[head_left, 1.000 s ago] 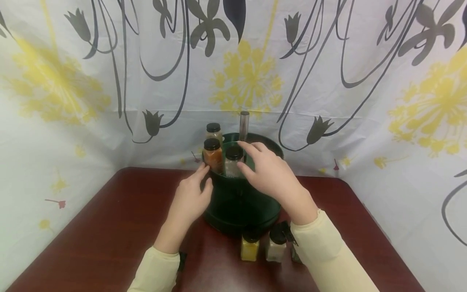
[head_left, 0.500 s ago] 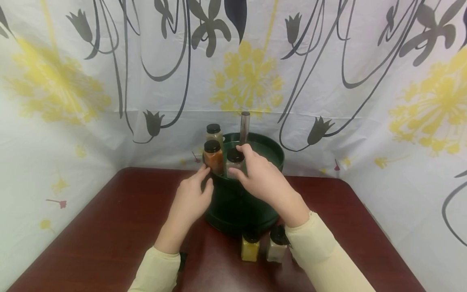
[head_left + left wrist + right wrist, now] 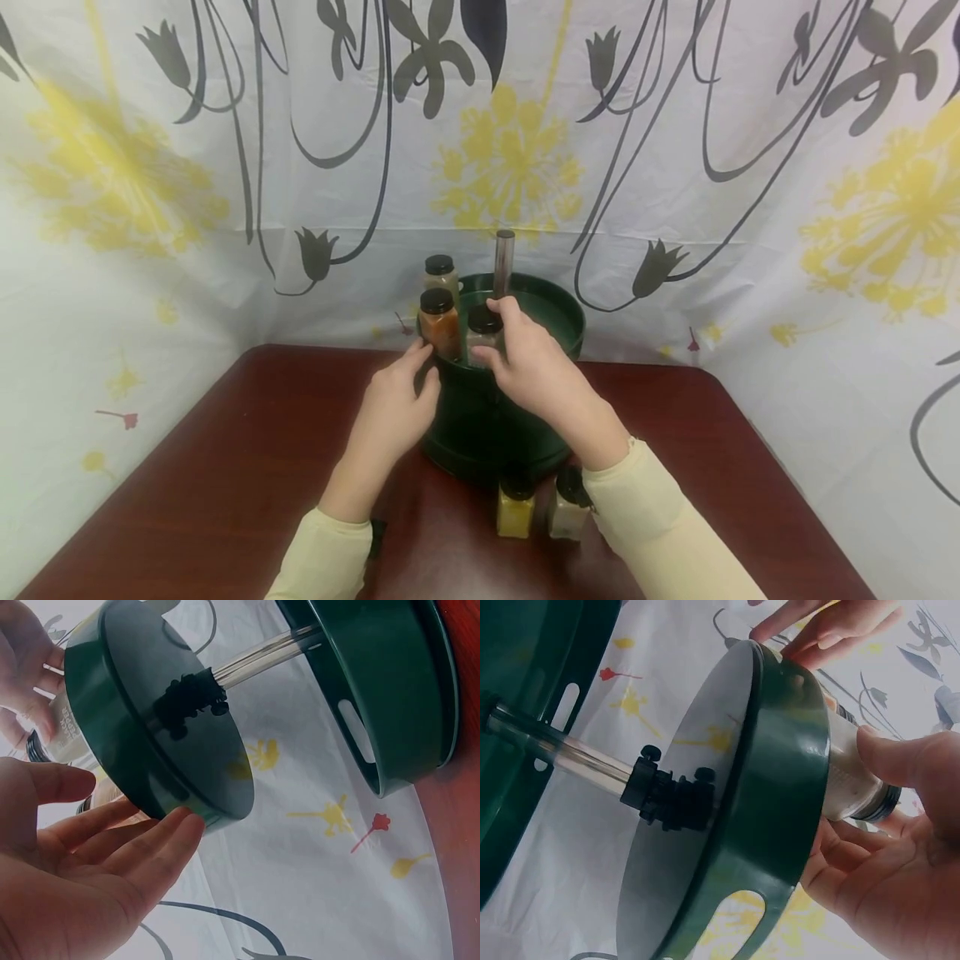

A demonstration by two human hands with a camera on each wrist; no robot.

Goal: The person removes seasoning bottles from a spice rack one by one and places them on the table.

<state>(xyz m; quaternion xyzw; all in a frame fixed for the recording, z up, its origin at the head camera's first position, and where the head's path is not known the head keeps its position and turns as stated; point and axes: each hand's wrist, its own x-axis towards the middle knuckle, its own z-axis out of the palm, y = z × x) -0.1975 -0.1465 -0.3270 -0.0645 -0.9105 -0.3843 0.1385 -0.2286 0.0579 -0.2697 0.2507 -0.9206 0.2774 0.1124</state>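
Note:
A green two-tier round spice rack stands on the table, its upper tray (image 3: 568,321) above a lower tray (image 3: 397,682) on a metal pole (image 3: 504,260). My right hand (image 3: 543,362) holds a black-lidded glass spice jar (image 3: 849,776) between thumb and fingers, inside the upper tray near its front rim. In the head view that jar's lower part is behind the rim. To its left stand a jar of orange spice (image 3: 441,327) and a paler jar (image 3: 439,273). My left hand (image 3: 393,408) has its fingertips against the upper tray's left side, fingers extended.
In front of the rack, a yellow spice jar (image 3: 514,514) and a pale spice jar (image 3: 566,512) stand on the dark red table (image 3: 247,433). The right sleeve (image 3: 652,508) overlaps the pale jar. A patterned white curtain (image 3: 360,192) surrounds the table's back and sides.
My right hand has moved slightly left and closed its thumb and fingers around the jar in the upper tray. My left hand has stayed at the tray's side.

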